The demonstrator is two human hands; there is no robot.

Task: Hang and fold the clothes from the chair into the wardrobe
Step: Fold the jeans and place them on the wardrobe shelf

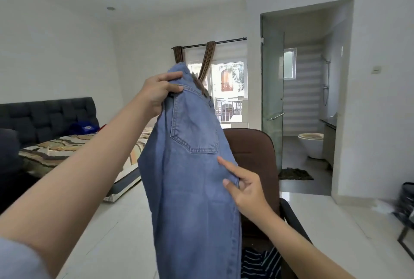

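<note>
A pair of light blue jeans [190, 177] hangs in front of me, back pocket facing me. My left hand [160, 92] grips the waistband at the top and holds the jeans up. Lower down, my right hand [244, 186] pinches the right edge of the denim between thumb and fingers, index finger stretched along the cloth. Behind the jeans stands the brown office chair [253, 151]. A dark striped garment [259, 263] lies on its seat, partly hidden by the jeans. The wardrobe is not in view.
A bed [67, 148] with a patterned cover and dark headboard stands at the left. A glass door [272, 99] opens to a bathroom at the right. A dark rack [405, 216] sits at the far right edge. White tiled floor [116, 222] lies between bed and chair.
</note>
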